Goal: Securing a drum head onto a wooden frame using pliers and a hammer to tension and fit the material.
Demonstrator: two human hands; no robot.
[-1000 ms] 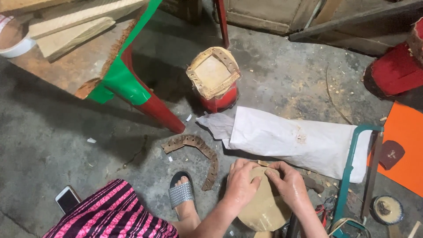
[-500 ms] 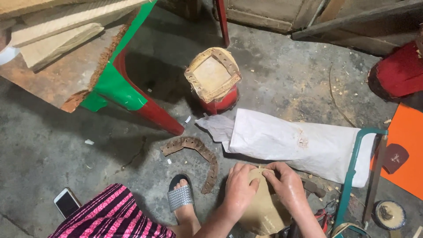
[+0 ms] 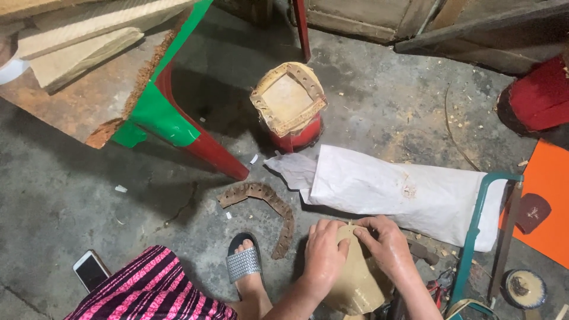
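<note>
My left hand (image 3: 323,255) and my right hand (image 3: 388,246) both press on a tan, rounded leather piece (image 3: 354,278) low in the head view, fingers closed along its upper edge. The lower part of the piece is hidden by my arms. Just left of my left hand a curved brown punched leather strip (image 3: 269,204) lies on the concrete floor. My foot in a grey sandal (image 3: 244,261) rests beside it.
A white sack (image 3: 403,195) lies beyond my hands. Behind it stands a red can (image 3: 290,106) topped with a square leather frame. A red and green table leg (image 3: 195,139), a phone (image 3: 90,269), a green saw frame (image 3: 474,231) and an orange sheet (image 3: 548,201) surround the spot.
The view has drifted slightly; my hands stay on the leather piece, with the fingers working a little along its top edge.
</note>
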